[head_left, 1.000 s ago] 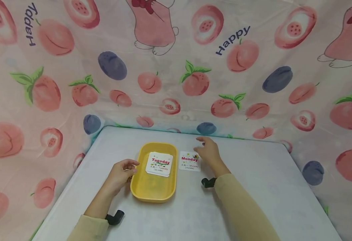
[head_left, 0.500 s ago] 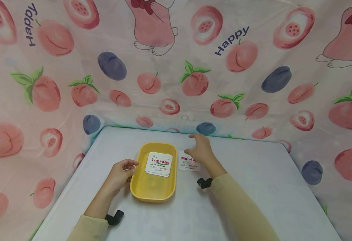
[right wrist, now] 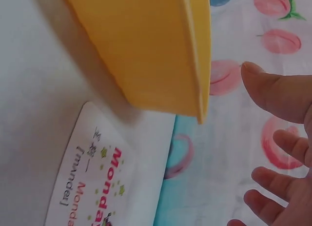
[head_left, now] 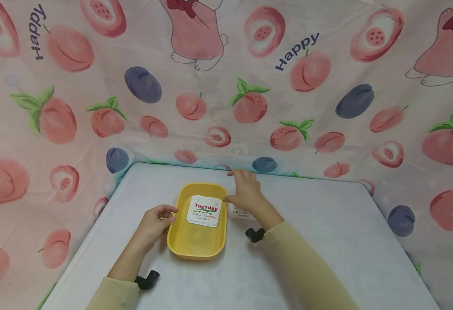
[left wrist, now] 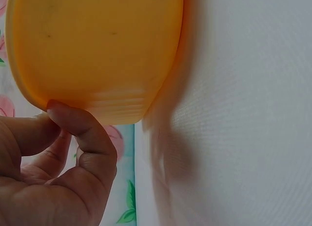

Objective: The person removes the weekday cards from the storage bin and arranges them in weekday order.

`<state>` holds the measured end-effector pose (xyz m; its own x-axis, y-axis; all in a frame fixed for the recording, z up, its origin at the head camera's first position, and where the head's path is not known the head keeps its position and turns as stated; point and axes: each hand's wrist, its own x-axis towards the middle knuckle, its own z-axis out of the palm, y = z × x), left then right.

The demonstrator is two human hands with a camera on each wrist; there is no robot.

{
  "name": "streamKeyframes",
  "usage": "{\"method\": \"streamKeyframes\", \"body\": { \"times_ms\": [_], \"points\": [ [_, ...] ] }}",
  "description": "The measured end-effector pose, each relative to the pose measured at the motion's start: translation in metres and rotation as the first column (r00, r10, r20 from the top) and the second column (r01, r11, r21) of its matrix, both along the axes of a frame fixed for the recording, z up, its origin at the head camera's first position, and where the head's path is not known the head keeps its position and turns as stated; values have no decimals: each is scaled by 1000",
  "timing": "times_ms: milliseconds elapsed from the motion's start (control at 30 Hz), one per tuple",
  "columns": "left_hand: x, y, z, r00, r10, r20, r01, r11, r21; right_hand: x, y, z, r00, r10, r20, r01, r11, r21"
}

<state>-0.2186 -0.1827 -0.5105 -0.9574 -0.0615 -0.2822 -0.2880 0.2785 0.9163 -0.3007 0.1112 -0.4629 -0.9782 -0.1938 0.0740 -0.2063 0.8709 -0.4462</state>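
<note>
A yellow plastic tray (head_left: 197,247) stands on the white table, with a stack of white cards (head_left: 204,211) in it, "Tuesday" on top. My left hand (head_left: 154,226) pinches the tray's left rim; in the left wrist view its fingertips (left wrist: 58,111) are right at the edge. My right hand (head_left: 246,193) hovers by the tray's upper right side, fingers spread and holding nothing. Beneath it, a "Monday" card (head_left: 241,212) lies flat on the table, partly covered by the hand in the head view. More of that card's print (right wrist: 97,172) shows in the right wrist view.
Behind the table (head_left: 327,241) hangs a pale pink curtain (head_left: 218,107) printed with peaches, plums and rabbits. It also closes off both sides. Black wrist-camera mounts (head_left: 148,280) stick out from both sleeves.
My right hand has moved left from beside the "Monday" card, over it, to the tray's right rim. The left hand, tray and cards have stayed in place.
</note>
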Motion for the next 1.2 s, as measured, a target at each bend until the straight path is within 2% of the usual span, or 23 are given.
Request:
{"method": "streamKeyframes", "body": {
  "times_ms": [267,600,833,1200],
  "points": [
    [0,0,-2,1000,1,-3,-1,1000,1,4,-20,11,997,72,-21,-70,994,87],
    [-1,-1,-3,1000,-7,-22,7,1000,13,12,-42,23,992,127,26,-129,984,121],
    [-1,-1,-2,1000,-6,-20,6,1000,2,13,-61,22,988,145,58,-150,983,106],
    [-1,-1,1,1000,-16,-16,16,1000,7,11,-81,12,985,156,77,-164,980,117]
  ]
}}
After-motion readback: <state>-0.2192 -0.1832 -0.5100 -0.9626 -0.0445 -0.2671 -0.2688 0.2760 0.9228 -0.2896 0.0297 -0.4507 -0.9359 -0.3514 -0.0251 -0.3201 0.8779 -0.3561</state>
